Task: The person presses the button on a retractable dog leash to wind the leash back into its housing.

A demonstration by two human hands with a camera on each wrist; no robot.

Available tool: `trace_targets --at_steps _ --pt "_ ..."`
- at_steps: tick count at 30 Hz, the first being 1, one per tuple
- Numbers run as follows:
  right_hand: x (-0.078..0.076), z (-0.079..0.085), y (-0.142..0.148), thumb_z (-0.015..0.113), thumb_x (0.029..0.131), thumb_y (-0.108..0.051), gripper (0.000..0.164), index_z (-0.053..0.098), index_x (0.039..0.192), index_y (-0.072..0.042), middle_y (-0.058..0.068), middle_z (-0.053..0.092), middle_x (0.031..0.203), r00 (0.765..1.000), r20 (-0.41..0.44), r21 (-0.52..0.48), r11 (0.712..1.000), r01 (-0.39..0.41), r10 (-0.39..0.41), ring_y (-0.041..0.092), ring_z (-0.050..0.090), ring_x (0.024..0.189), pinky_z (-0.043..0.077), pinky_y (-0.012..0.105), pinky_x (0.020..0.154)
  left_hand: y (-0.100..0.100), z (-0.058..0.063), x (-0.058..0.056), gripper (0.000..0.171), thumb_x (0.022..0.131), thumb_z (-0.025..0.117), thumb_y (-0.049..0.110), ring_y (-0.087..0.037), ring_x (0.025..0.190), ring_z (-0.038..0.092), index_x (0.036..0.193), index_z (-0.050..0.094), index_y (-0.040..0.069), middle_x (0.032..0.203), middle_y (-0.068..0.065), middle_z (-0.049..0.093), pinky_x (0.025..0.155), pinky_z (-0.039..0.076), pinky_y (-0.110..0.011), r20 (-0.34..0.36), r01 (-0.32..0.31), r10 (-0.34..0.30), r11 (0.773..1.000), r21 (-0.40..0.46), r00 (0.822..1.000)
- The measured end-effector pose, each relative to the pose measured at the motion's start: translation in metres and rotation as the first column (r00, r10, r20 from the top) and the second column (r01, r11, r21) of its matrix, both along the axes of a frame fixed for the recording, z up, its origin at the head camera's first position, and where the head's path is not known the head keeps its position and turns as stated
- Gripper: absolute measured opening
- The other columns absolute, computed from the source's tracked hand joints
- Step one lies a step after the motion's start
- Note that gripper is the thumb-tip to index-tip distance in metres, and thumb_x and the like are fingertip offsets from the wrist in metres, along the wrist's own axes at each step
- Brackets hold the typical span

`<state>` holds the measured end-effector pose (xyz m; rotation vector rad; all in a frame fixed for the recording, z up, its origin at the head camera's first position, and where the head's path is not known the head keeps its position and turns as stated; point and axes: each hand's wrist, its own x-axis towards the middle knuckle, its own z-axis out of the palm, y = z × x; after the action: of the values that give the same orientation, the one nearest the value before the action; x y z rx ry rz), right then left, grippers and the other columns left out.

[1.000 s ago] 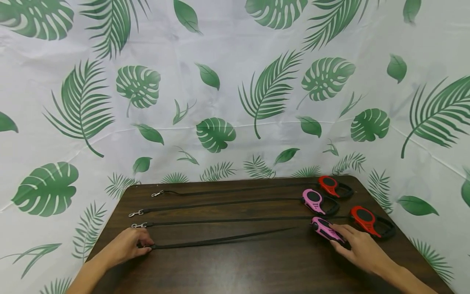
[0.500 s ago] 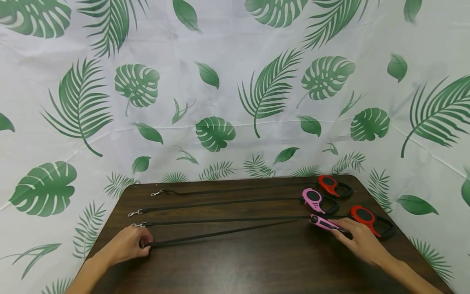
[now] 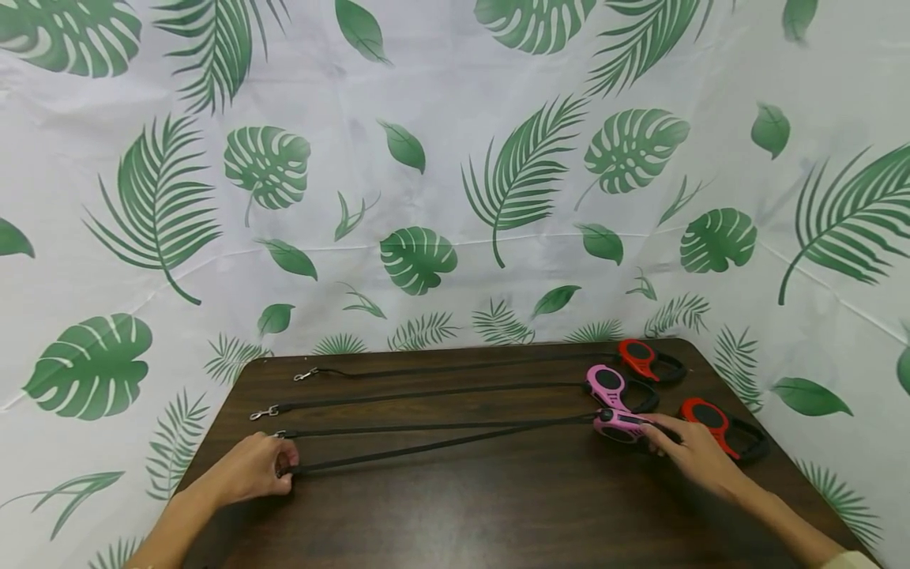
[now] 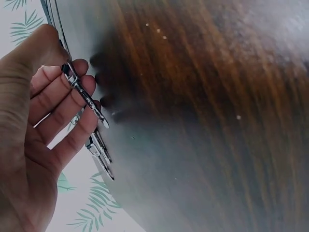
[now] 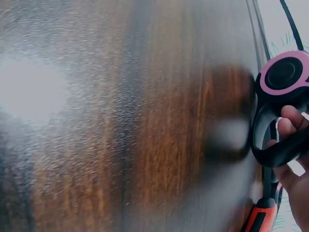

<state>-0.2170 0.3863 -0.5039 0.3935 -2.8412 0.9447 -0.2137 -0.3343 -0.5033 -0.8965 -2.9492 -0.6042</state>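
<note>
My right hand (image 3: 693,457) grips the black handle of a pink retractable dog leash (image 3: 615,427), held tilted just above the table. In the right wrist view, the fingers (image 5: 287,118) curl through its handle loop. From its casing a black strap (image 3: 426,451) runs straight to the left, its right part overlapping the neighbouring strap. At the strap's far end my left hand (image 3: 249,472) pinches the leash end by the metal clip. The left wrist view shows this silver clip (image 4: 88,98) in front of the fingers, with thumb and forefinger at its base.
On the brown table (image 3: 441,514) lie another pink leash (image 3: 604,381) and two red leashes, one at the back (image 3: 634,357) and one at right (image 3: 704,416). Their straps stretch left to clips (image 3: 265,412). Behind stands a leaf-patterned cloth (image 3: 441,174).
My right hand has turned the pink leash and moved it up and back from me. Its strap has straightened and swung over the neighbouring strap. The left hand has hardly moved.
</note>
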Motion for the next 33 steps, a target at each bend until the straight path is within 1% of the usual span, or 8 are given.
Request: trace_targets --at_steps 4,10,12,20,22,26,29,33 --pt "-0.005 -0.001 0.000 0.056 0.112 -0.031 0.038 0.069 0.135 -0.004 -0.004 0.063 0.079 1.000 0.029 -0.015 1.000 0.009 -0.009 0.007 0.054 0.069 0.042 0.027 0.061 0.000 -0.001 -0.001 0.019 0.070 0.081 0.011 0.006 0.059 0.045 0.081 0.067 0.018 0.067 0.020 0.056 0.054 0.043 -0.022 0.023 -0.005 0.004 1.000 0.003 1.000" --pt "-0.009 0.001 -0.002 0.053 0.112 -0.035 0.037 0.070 0.134 -0.010 -0.003 0.057 0.076 0.999 0.033 -0.022 0.999 0.026 -0.025 0.008 0.050 0.068 0.036 0.029 0.061 0.000 -0.002 -0.003 0.014 0.071 0.078 0.011 0.005 0.060 0.045 0.083 0.070 0.014 0.069 0.017 0.059 0.055 0.044 -0.023 0.029 -0.014 0.014 1.000 -0.008 0.999" --pt "-0.010 0.001 -0.003 0.053 0.112 -0.035 0.036 0.071 0.133 -0.010 -0.003 0.057 0.076 0.999 0.035 -0.033 0.999 0.031 -0.030 0.008 0.050 0.068 0.036 0.030 0.061 -0.001 -0.002 -0.004 0.013 0.072 0.078 0.010 0.004 0.060 0.045 0.083 0.072 0.013 0.069 0.016 0.059 0.055 0.044 -0.023 0.029 -0.012 0.013 1.000 -0.006 0.999" --pt "-0.013 -0.001 -0.003 0.054 0.112 -0.033 0.037 0.071 0.130 -0.006 -0.001 0.057 0.076 0.998 0.049 -0.092 0.995 0.043 -0.039 0.010 0.044 0.061 0.035 0.031 0.054 -0.004 0.000 -0.006 0.012 0.078 0.078 0.005 0.004 0.065 0.051 0.087 0.074 0.010 0.076 0.014 0.065 0.058 0.048 -0.025 0.083 0.019 -0.027 0.995 0.100 0.996" --pt "-0.014 -0.001 -0.003 0.054 0.112 -0.035 0.036 0.071 0.129 -0.008 -0.001 0.056 0.076 0.998 0.057 -0.103 0.994 0.047 -0.041 0.010 0.044 0.061 0.035 0.031 0.055 -0.005 -0.001 -0.007 0.012 0.079 0.078 0.003 0.005 0.065 0.051 0.088 0.074 0.009 0.077 0.015 0.064 0.057 0.048 -0.024 0.078 0.033 -0.043 0.992 0.124 0.996" --pt "-0.017 -0.002 0.000 0.053 0.113 -0.033 0.035 0.072 0.127 -0.007 0.001 0.056 0.078 0.997 0.073 -0.156 0.987 0.036 -0.025 0.013 0.049 0.065 0.038 0.032 0.056 -0.008 -0.002 -0.007 0.010 0.082 0.080 0.003 0.006 0.065 0.050 0.089 0.076 0.008 0.075 0.016 0.063 0.055 0.047 -0.023 0.035 0.066 -0.073 0.984 0.167 0.997" --pt "-0.019 -0.002 0.002 0.054 0.113 -0.031 0.035 0.072 0.126 -0.005 0.002 0.056 0.079 0.996 0.093 -0.206 0.978 0.036 -0.017 0.014 0.052 0.068 0.040 0.032 0.057 -0.010 -0.003 -0.006 0.010 0.084 0.083 0.005 0.007 0.066 0.050 0.090 0.076 0.006 0.075 0.016 0.064 0.055 0.047 -0.023 0.011 0.075 -0.079 0.978 0.193 0.997" --pt "-0.021 0.001 0.006 0.055 0.112 -0.034 0.038 0.072 0.125 -0.003 0.003 0.057 0.082 0.990 0.136 -0.235 0.970 0.062 -0.031 0.015 0.053 0.074 0.041 0.032 0.062 -0.011 -0.001 -0.005 0.013 0.083 0.088 0.008 0.007 0.068 0.051 0.090 0.077 0.006 0.076 0.016 0.064 0.055 0.047 -0.023 -0.032 0.078 -0.073 0.973 0.219 0.997"
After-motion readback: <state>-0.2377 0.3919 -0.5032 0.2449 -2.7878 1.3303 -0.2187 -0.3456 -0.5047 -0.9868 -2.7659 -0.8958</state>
